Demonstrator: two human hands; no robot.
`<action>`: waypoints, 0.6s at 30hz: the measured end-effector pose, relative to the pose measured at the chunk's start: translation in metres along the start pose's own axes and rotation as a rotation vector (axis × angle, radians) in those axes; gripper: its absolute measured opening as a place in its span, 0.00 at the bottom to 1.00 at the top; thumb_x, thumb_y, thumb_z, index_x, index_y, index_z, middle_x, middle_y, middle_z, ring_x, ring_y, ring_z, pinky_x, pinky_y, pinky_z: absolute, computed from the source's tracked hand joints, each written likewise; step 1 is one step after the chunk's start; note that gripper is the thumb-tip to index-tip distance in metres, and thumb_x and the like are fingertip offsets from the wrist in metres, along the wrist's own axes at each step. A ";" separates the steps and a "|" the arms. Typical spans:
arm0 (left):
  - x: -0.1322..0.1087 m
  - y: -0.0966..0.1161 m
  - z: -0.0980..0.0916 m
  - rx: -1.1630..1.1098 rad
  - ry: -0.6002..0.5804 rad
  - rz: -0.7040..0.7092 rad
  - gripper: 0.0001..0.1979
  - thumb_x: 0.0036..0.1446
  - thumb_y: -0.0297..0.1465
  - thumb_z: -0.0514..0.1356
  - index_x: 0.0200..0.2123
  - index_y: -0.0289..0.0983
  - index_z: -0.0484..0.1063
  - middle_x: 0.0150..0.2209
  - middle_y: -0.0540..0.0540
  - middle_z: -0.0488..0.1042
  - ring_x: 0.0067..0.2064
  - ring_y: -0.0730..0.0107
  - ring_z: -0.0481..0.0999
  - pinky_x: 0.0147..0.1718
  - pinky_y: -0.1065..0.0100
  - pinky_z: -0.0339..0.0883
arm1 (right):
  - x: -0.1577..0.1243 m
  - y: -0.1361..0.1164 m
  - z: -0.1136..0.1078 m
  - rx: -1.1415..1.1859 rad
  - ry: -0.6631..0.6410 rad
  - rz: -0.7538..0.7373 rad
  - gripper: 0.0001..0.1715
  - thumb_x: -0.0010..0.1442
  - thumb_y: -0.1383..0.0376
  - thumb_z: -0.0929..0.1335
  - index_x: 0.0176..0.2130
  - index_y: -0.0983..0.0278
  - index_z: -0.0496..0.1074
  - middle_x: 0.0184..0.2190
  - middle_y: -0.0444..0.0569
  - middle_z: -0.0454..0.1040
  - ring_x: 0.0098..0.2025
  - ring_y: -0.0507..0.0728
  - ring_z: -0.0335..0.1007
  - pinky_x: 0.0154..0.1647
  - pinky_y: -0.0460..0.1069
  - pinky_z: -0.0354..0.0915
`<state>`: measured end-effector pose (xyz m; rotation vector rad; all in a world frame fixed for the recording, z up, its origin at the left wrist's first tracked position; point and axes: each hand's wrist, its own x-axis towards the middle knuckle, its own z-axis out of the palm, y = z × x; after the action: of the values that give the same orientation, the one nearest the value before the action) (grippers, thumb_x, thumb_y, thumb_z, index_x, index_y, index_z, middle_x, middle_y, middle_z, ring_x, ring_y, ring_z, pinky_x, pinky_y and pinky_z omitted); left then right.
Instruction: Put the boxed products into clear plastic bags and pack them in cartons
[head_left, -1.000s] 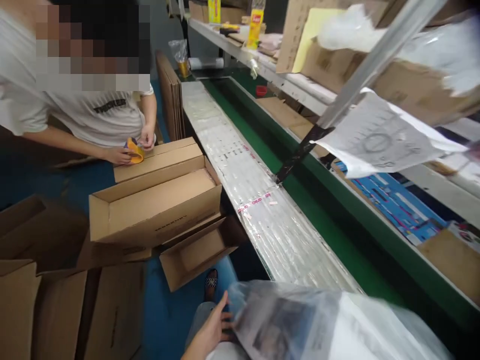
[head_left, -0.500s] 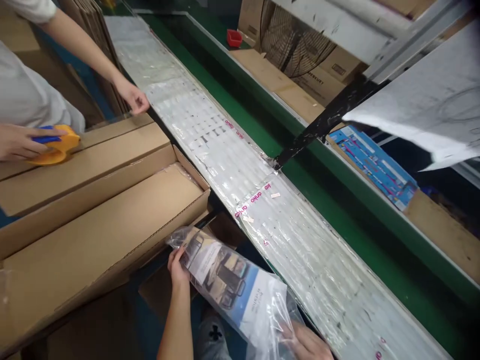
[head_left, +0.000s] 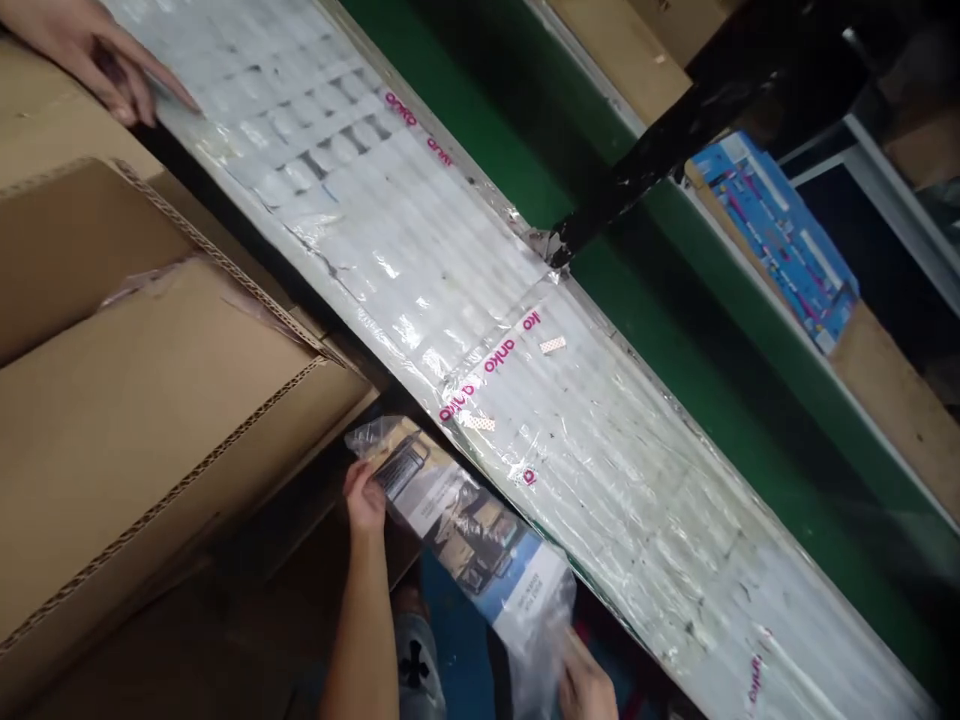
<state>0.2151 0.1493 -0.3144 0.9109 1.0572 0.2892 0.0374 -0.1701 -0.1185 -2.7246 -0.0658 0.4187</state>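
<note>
Low in the middle of the frame, a clear plastic bag (head_left: 531,640) with a printed package (head_left: 472,545) inside slants from upper left to lower right, just beside the near edge of the long desk (head_left: 405,280). The left hand (head_left: 365,497) is at the bag's upper-left end, its grip pinching the left edge, fingers bent against the print. The right hand (head_left: 586,682), at the bottom of the frame, has its grip curled on the loose lower end of the plastic; its fingertips are partly hidden there. The package shows dark pictures, a blue band and a pale panel with small lettering too blurred to read. The desk runs diagonally across the frame under wrinkled clear film, with pink "anko" lettering near its middle. A large open cardboard box (head_left: 150,390) fills the left side, its corner close to the bag. At the upper left, another person's hand (head_left: 105,70) reaches to the desk's edge, one finger extended. Beyond the desk lies a green strip (head_left: 667,390), crossed by a dark post (head_left: 637,180); a blue printed box (head_left: 784,240) lies at the upper right.
</note>
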 end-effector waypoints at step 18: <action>-0.035 -0.001 -0.025 1.029 -0.015 -0.067 0.06 0.51 0.33 0.64 0.25 0.38 0.70 0.30 0.40 0.78 0.46 0.43 0.78 0.50 0.45 0.67 | -0.046 0.009 0.002 0.267 0.231 0.553 0.37 0.66 0.42 0.59 0.49 0.67 0.79 0.51 0.61 0.77 0.54 0.68 0.75 0.59 0.62 0.68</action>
<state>0.1767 0.1400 -0.2974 1.7748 1.2188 -0.3695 -0.0071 -0.1824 -0.1110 -2.4694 0.7614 0.2321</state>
